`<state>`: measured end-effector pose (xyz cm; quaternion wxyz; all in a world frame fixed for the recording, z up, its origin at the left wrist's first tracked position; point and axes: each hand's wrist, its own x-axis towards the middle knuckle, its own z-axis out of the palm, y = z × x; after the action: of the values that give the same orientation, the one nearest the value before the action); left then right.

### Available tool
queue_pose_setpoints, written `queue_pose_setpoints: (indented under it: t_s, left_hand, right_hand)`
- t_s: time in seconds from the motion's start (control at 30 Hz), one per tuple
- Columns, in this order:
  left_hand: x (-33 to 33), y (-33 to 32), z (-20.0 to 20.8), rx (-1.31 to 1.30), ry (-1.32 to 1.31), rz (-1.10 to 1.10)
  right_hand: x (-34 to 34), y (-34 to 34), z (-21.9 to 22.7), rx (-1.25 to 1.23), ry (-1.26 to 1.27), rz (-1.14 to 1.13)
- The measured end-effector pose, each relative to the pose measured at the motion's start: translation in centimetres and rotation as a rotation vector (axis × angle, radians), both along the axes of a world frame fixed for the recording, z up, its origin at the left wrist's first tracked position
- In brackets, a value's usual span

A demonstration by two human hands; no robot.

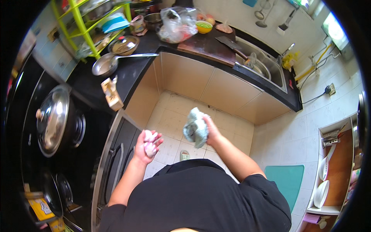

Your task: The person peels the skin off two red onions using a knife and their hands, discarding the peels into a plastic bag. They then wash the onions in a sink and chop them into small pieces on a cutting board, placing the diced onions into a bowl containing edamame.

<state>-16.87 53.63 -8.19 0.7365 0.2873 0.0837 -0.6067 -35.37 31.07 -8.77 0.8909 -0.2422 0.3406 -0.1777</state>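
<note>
left hand (140,150): holds pinkish lumps (150,149), kind unclear | right hand (212,131): grasps cloth (196,128), grip partly hidden

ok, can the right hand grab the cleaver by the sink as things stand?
Probably not: the right hand holds a pale green cloth, and the cleaver lies well beyond it, at the edge of the cutting board. Its handle looks uncovered, though.

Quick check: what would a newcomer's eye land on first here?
Probably the pale green cloth in the right hand, mid-picture, and the pinkish-white lumps in the left hand. Next, the lime-green rack at upper left and the shiny domed lid at far left.
</note>
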Motion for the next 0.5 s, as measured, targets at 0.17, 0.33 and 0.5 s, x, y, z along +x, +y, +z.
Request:
queue_pose_setpoints:
  t_s: [0.17,0.33,0.5]
  left_hand:
    - [1.5,-11.9,2.5,-0.058,0.001,-0.117]
    - [4.6,-19.2,2.7,-0.089,0.033,-0.206]
    - [10.5,-27.2,2.8,-0.115,-0.001,-0.23]
  right_hand:
    - [-3.2,-11.8,2.6,-0.125,0.048,-0.238]
    - [2.0,-21.6,6.4,-0.493,0.003,-0.249]
    - [13.0,-32.0,10.8,-0.967,0.115,-0.191]
